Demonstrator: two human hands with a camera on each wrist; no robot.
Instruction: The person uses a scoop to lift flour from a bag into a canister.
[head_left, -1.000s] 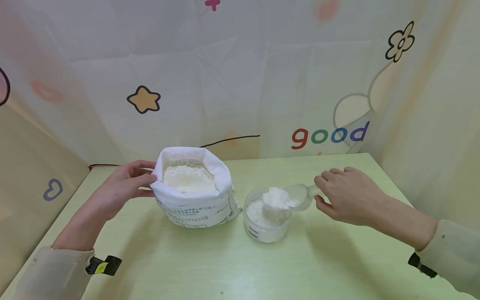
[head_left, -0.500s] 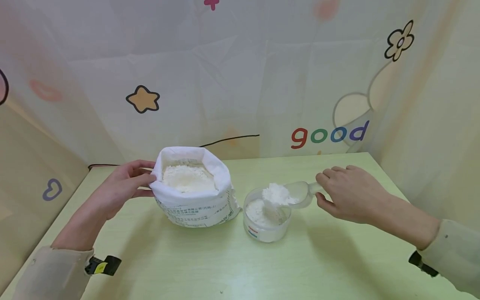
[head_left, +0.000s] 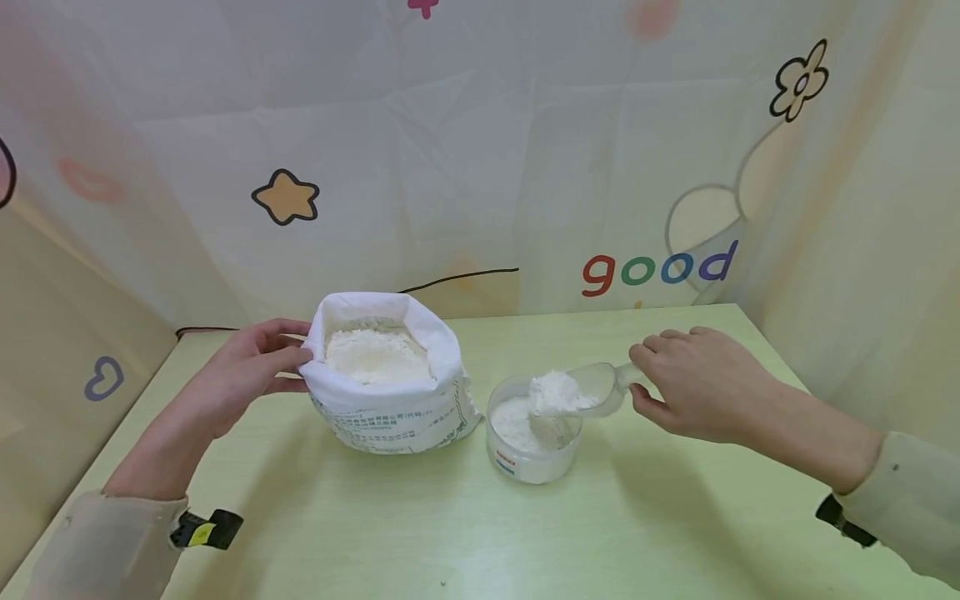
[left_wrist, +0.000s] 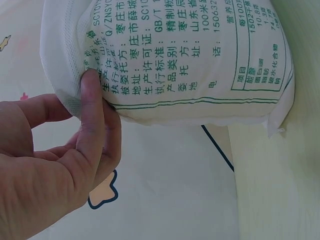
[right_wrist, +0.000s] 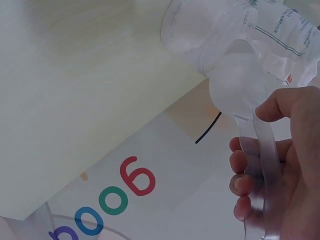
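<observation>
- Clear scoop (head_left: 606,390): bowl over the tub's right side, heap of white powder (head_left: 557,393) at its front end. Can't tell if it touches the rim.
- Right grip (head_left: 697,379): fingers wrapped round the scoop's handle (right_wrist: 268,160), thumb up by the neck; bowl sticks out leftward from the fingertips.
- Round tub (head_left: 534,468): clear, upright on the desk (head_left: 480,542), more powder inside; under the scoop bowl, left of the right grip.
- White bag (head_left: 390,427): just left of the tub, upright, top rolled back, powder inside, green print on the side.
- Left grip (head_left: 251,367): pinches the bag's rim at its left edge, well apart from the scoop.
- Cloth backdrop (head_left: 465,150) behind the desk, printed with a star and "good".
</observation>
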